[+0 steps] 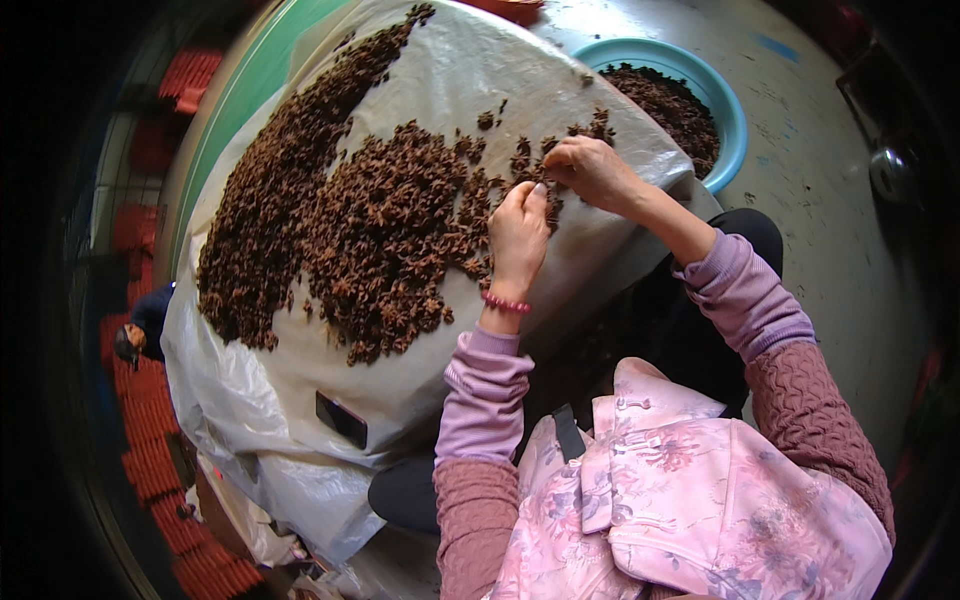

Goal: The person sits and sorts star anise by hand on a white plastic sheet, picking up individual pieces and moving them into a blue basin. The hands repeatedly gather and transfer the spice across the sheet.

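Note:
Dried star anise lies in a broad pile on a translucent plastic sheet before me, with a longer, darker band of it along the far left side. My left hand, with a red bead bracelet at the wrist, is at the right end of the pile, thumb and forefinger close together. Just up and to the right, my right hand is bent over a few scattered pieces, its fingertips pinched. Whether either hand holds a piece cannot be made out.
A blue plastic basin of star anise stands on the floor beyond the sheet's right edge. A dark phone lies on the sheet near its front. At the far left are a person in dark clothing and stacked red items.

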`<state>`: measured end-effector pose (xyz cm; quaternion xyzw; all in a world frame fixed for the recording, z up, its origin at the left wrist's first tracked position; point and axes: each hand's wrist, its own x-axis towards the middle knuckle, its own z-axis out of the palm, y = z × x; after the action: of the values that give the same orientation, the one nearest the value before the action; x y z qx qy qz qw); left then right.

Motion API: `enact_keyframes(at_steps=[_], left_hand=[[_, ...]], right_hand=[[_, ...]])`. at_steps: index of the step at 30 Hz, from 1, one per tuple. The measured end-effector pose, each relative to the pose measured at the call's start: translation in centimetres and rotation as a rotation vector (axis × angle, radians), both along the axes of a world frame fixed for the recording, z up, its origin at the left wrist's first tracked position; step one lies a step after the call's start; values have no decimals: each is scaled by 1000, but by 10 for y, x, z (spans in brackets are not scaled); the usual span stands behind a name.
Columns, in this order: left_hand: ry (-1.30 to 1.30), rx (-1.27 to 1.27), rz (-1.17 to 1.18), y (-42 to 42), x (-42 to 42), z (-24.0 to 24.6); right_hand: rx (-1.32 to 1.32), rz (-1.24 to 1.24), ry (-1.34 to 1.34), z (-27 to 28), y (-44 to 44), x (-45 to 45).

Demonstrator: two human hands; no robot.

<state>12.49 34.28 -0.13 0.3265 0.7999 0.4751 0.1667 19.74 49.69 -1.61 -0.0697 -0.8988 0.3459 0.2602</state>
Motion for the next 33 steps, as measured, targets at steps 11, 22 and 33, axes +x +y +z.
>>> enact_keyframes(at_steps=[11, 22, 33], left_hand=[[-356, 111, 55, -36, 2, 0], [164, -259, -25, -119, 29, 9], [400, -165, 568, -175, -87, -2]], right_hand=[[-546, 127, -246, 10, -41, -1], [-412, -18, -187, 0, -51, -14], [-140, 214, 49, 7, -124, -24]])
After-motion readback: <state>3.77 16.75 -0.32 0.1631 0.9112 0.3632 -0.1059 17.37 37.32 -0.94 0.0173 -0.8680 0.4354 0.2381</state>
